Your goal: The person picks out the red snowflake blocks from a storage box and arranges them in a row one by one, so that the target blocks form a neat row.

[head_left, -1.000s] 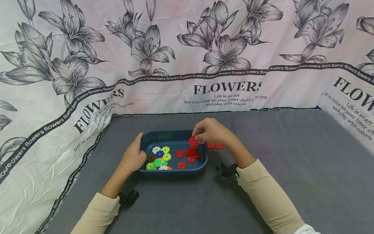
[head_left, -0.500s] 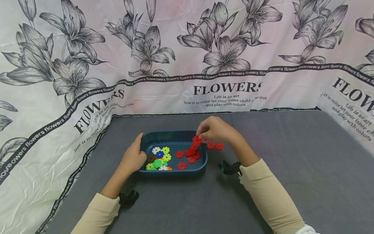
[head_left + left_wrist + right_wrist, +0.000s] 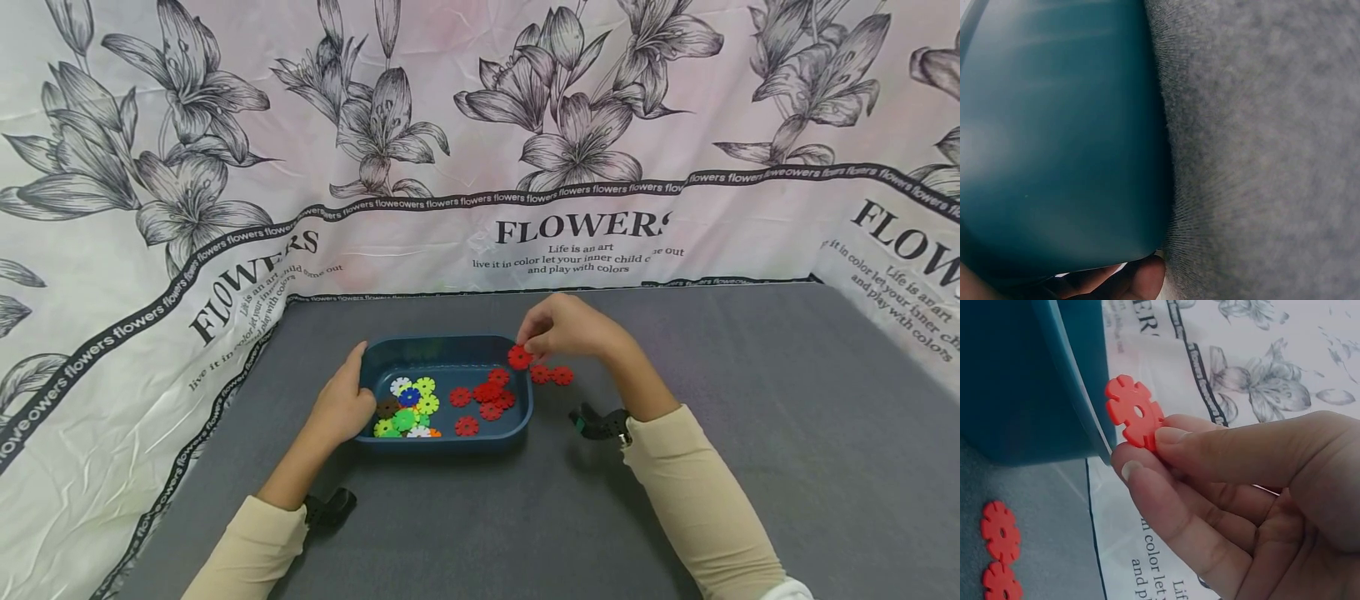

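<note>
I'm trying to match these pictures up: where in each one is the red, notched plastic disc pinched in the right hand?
Head view: the red, notched plastic disc is right of centre, below mid-height, in the right hand.
Left wrist view: not in it.
Right wrist view: the disc is left of centre, in the upper half.
Shared landmark: the dark blue, rounded rectangular plastic tray, visible in all three.

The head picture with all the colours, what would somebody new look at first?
Probably the bright red notched disc pinched in the right hand, by the right end of the blue tray. Next, the multicoloured discs heaped towards the tray's left, with red discs towards its right. Behind, big black flowers stand out on the pale cloth.
</note>
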